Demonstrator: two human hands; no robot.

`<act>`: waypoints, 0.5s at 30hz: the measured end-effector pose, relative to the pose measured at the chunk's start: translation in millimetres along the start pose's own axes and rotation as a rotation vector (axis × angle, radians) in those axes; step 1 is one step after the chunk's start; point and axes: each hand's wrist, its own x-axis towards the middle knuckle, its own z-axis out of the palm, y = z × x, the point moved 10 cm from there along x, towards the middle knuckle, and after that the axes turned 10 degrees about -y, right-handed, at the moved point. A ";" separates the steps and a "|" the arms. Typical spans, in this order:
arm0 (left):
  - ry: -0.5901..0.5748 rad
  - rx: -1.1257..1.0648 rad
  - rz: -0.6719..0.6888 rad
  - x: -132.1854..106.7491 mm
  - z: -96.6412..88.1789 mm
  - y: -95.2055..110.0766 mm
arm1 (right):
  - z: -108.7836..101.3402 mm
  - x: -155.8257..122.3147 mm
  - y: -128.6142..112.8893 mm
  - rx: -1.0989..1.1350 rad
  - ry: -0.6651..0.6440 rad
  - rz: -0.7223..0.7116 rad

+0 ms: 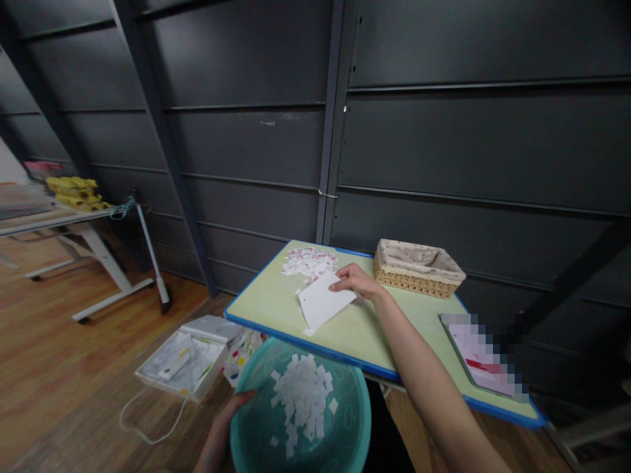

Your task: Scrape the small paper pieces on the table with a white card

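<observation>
My right hand (355, 281) pinches a white card (325, 301) by its right side, tilted low over the pale green tabletop (269, 305). Beyond the card lies a heap of small white and pinkish paper pieces (309, 262). A few white scraps (309, 331) are near the table's front edge, by the card's lower corner. Below that edge, my left hand (236, 407) grips the left rim of a teal plastic basket (352, 420). Many small white paper squares (303, 394) lie inside it. Most of the left hand's fingers are hidden behind the rim.
A lined wicker basket (419, 268) stands at the table's back right, and a tablet-like flat object (480, 358) lies at the right end. On the floor at left is an open white box (180, 361) with a cord. A dark panelled wall (246, 144) rises behind.
</observation>
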 end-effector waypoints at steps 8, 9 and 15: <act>0.014 0.002 -0.007 -2.6 1.4 1.6 | 34.0 3.9 -3.7 0.143 -0.137 -0.024; 0.016 0.000 -0.006 -2.2 1.1 1.6 | 27.9 3.7 -5.7 0.178 -0.079 -0.045; -0.009 -0.002 -0.009 2.4 0.1 -1.7 | -27.7 -14.2 -2.1 0.214 0.422 -0.027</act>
